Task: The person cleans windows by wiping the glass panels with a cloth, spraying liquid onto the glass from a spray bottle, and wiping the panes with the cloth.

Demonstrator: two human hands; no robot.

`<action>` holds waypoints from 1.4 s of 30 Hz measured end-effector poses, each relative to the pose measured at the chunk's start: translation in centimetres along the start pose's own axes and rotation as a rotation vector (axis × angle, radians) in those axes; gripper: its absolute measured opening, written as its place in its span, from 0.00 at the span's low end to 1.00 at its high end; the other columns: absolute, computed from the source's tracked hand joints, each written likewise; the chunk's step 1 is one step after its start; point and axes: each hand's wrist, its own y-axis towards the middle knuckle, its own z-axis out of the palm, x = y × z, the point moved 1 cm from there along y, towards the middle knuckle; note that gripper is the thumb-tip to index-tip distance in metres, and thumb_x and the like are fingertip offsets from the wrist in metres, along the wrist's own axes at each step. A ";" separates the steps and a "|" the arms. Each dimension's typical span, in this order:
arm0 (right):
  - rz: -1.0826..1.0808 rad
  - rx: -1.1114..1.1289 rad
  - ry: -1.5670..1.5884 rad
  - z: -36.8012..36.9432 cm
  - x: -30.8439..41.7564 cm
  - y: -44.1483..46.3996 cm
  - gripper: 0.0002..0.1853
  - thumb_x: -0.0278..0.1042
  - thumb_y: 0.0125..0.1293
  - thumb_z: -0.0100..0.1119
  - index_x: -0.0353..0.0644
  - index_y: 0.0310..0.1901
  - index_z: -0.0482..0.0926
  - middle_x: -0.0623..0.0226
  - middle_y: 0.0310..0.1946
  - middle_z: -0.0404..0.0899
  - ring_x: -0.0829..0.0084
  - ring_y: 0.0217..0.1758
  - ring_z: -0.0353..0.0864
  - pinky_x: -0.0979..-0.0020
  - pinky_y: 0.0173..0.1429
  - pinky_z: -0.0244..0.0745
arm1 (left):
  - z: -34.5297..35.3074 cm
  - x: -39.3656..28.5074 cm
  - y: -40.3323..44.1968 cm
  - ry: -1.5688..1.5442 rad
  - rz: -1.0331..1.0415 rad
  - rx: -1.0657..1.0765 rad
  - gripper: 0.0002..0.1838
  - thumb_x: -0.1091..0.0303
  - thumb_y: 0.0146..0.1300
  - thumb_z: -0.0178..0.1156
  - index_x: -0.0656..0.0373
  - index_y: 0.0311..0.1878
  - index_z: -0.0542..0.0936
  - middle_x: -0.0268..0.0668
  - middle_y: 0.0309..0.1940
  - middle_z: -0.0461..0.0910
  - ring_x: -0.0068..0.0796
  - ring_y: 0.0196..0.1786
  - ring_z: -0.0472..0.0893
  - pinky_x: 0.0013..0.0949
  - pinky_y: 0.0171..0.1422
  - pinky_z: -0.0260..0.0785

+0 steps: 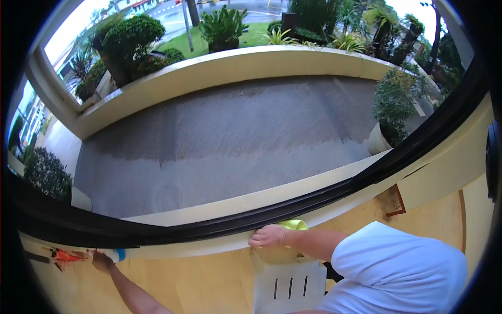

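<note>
At the lower left, my left hand (103,262) is closed around a white bottle (111,255) with a blue end, at the window sill. An orange-red piece (68,255) shows just left of that hand; whether it belongs to the bottle I cannot tell. My right hand (269,237) is on the pale sill (219,242) near the middle, fingers curled in. A yellow-green cloth (294,224) bulges out from behind this hand and wrist, against the black window frame (246,224). The part of the cloth under the fingers is hidden.
A white plastic chair back with slots (290,287) stands just below my right hand. A brown-edged opening (396,202) is to the right. Beyond the window are a grey paved floor (230,131), a cream low wall (251,64) and potted plants (384,137).
</note>
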 end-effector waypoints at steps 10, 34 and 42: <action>0.012 -0.014 0.031 0.1 0.3 0.0 0.22 0.44 0.62 0.62 0.47 0.55 0.71 0.66 0.40 0.78 0.65 0.44 0.82 0.63 0.45 0.78 | -18.3 -3.2 -22.5 -0.173 0.221 0.009 0.19 0.59 0.75 0.54 0.61 0.59 0.81 0.45 0.53 0.83 0.39 0.53 0.82 0.41 0.57 0.74; 0.642 -0.593 0.362 -8.5 30.1 -46.6 0.23 0.34 0.46 0.78 0.38 0.39 0.73 0.55 0.39 0.81 0.59 0.44 0.82 0.57 0.47 0.77 | -40.7 -19.8 -82.0 -0.463 0.758 0.829 0.38 0.41 0.65 0.62 0.56 0.71 0.71 0.49 0.60 0.79 0.52 0.64 0.78 0.47 0.69 0.69; 1.195 -0.821 0.212 -4.1 42.7 -70.8 0.34 0.29 0.50 0.72 0.34 0.59 0.68 0.51 0.52 0.78 0.59 0.57 0.79 0.57 0.60 0.75 | -46.3 -9.3 -85.4 0.344 0.458 1.423 0.48 0.26 0.62 0.54 0.54 0.74 0.69 0.50 0.66 0.76 0.50 0.71 0.73 0.70 0.72 0.58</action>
